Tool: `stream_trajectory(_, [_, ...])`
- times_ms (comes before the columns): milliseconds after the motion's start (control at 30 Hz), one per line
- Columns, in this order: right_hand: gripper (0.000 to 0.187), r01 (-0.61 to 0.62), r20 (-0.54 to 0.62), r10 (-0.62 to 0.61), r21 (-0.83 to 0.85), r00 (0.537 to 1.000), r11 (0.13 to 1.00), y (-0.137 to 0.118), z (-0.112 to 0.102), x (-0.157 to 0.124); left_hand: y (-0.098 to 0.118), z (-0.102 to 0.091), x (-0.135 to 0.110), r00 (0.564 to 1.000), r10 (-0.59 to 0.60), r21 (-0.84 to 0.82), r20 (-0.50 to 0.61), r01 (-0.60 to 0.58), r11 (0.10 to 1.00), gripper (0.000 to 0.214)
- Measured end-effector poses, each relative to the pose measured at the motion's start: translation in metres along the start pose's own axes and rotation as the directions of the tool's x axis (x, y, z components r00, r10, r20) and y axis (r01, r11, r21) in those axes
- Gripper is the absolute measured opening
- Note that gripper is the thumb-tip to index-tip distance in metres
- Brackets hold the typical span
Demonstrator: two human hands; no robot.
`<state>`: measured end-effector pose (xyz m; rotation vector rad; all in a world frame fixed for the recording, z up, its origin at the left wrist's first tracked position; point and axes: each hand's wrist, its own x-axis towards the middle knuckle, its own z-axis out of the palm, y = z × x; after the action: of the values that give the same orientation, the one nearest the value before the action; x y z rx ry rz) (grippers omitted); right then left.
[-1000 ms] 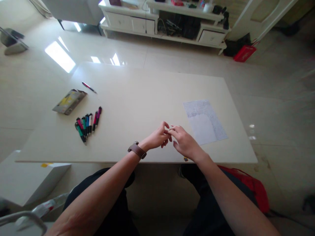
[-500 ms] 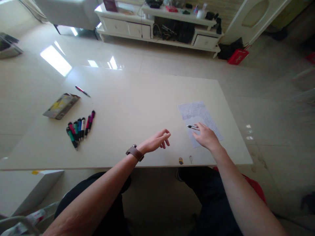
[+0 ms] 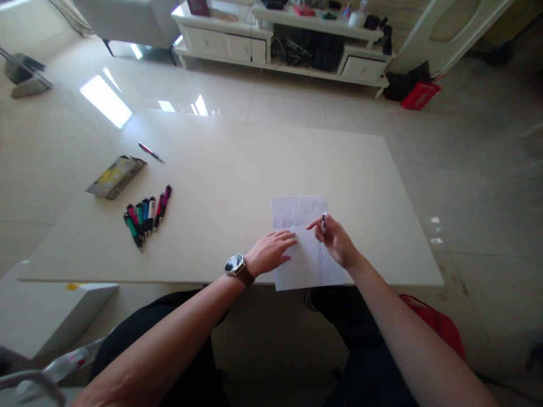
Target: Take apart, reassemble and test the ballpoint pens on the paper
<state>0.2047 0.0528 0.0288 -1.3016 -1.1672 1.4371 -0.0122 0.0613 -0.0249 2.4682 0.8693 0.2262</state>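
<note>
A sheet of paper (image 3: 303,249) with handwriting on its upper part lies at the near edge of the cream table (image 3: 237,169), slightly overhanging it. My left hand (image 3: 271,251), with a watch on the wrist, rests flat on the sheet's left edge, fingers stretched out. My right hand (image 3: 335,240) is closed around a pen (image 3: 323,222), held upright over the sheet's right side.
Several coloured pens (image 3: 146,213) lie in a row at the table's left. Behind them are a yellow-grey box (image 3: 115,176) and a single red pen (image 3: 149,151). A white TV cabinet (image 3: 280,39) and a red bag (image 3: 419,93) stand across the floor.
The paper has moved from the table's right to directly in front of me. My left hand came down flat onto it. My right hand now holds the pen upright over the sheet.
</note>
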Motion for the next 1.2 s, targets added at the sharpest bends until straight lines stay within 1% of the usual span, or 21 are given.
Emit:
stream_trajectory(33, [0.057,-0.019,0.001,0.019,0.147,1.000,0.989,-0.006,-0.002,0.002,0.001,0.001,-0.004,1.000,0.004,0.029,0.016,-0.005,1.000,0.050])
stream_trajectory(100, [0.058,-0.054,0.026,0.048,0.344,0.998,0.938,-0.013,-0.003,0.004,0.002,0.004,-0.011,1.000,-0.004,0.083,0.026,0.002,0.997,0.049])
stream_trajectory(167, [0.055,-0.063,0.058,0.042,0.433,0.997,0.899,-0.015,0.000,0.004,0.003,0.007,-0.018,1.000,-0.011,0.126,0.023,0.008,0.992,0.050])
stream_trajectory(233, [0.054,-0.052,0.073,0.020,0.469,0.997,0.882,-0.014,0.005,0.004,0.005,0.011,-0.024,1.000,-0.011,0.167,0.010,0.009,0.986,0.049])
stream_trajectory(300, [0.054,-0.035,0.064,0.005,0.471,0.998,0.881,-0.012,0.010,0.004,0.008,0.015,-0.031,1.000,-0.008,0.205,-0.009,0.010,0.979,0.047])
stream_trajectory(433, [0.055,-0.021,0.052,0.000,0.409,0.999,0.912,-0.015,0.017,0.008,0.019,0.021,-0.044,1.000,-0.018,0.226,-0.017,0.022,0.974,0.050])
stream_trajectory(567, [0.053,-0.007,0.068,-0.019,0.359,0.998,0.933,-0.025,0.025,0.015,0.028,0.018,-0.050,0.999,-0.045,0.202,-0.009,0.045,0.978,0.066])
stream_trajectory(633, [0.052,0.013,0.065,-0.037,0.345,0.997,0.939,-0.030,0.030,0.018,0.030,0.014,-0.050,0.999,-0.054,0.192,-0.009,0.055,0.980,0.068])
stream_trajectory(733, [0.052,0.038,0.032,-0.051,0.321,0.998,0.946,-0.034,0.037,0.021,0.030,0.008,-0.047,0.997,-0.072,0.187,-0.007,0.072,0.980,0.065])
stream_trajectory(867, [0.053,0.027,0.040,-0.043,0.334,0.998,0.942,-0.034,0.043,0.025,0.028,0.008,-0.043,0.993,-0.113,0.175,-0.013,0.114,0.978,0.069])
stream_trajectory(967, [0.051,0.018,0.033,-0.033,0.380,0.999,0.925,-0.032,0.044,0.029,0.025,0.012,-0.041,0.991,-0.133,0.160,-0.030,0.136,0.978,0.071])
stream_trajectory(1133, [0.044,0.014,-0.058,0.010,0.401,0.998,0.916,-0.027,0.039,0.039,0.024,0.016,-0.037,0.987,-0.154,0.147,-0.042,0.158,0.976,0.067])
stream_trajectory(1200, [0.043,0.006,-0.067,0.023,0.408,0.998,0.913,-0.025,0.037,0.043,0.024,0.015,-0.035,0.987,-0.155,0.147,-0.040,0.159,0.976,0.065])
